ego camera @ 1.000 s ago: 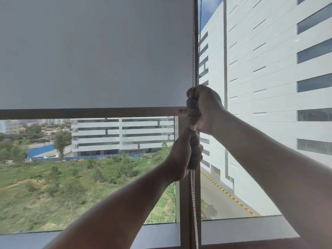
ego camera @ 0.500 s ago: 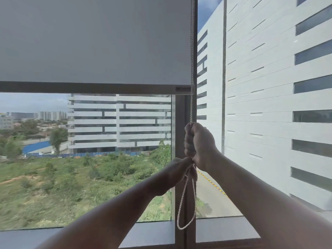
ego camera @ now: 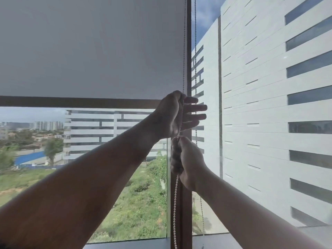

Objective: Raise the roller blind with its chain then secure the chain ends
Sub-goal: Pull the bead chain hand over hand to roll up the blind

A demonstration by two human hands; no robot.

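The grey roller blind (ego camera: 89,51) covers the upper part of the left window pane, and its brown bottom bar (ego camera: 80,101) hangs level at mid height. The bead chain (ego camera: 184,51) drops along the blind's right edge in front of the window post. My left hand (ego camera: 172,115) is raised to the bar's height with its fingers spread to the right; the chain runs across its palm. Just below, my right hand (ego camera: 186,159) is fisted around the same strand, which hangs on down (ego camera: 174,212). The chain's second strand (ego camera: 195,51) hangs slightly to the right, behind my fingers.
A brown vertical window post (ego camera: 186,209) splits the two panes. A grey sill (ego camera: 125,244) runs along the bottom. Through the glass I see a large white building (ego camera: 269,105) on the right and green ground below.
The blind's bar rose over the last second. My left hand left its place under my right hand, went above it and spread its fingers. My right hand stays fisted on the chain.
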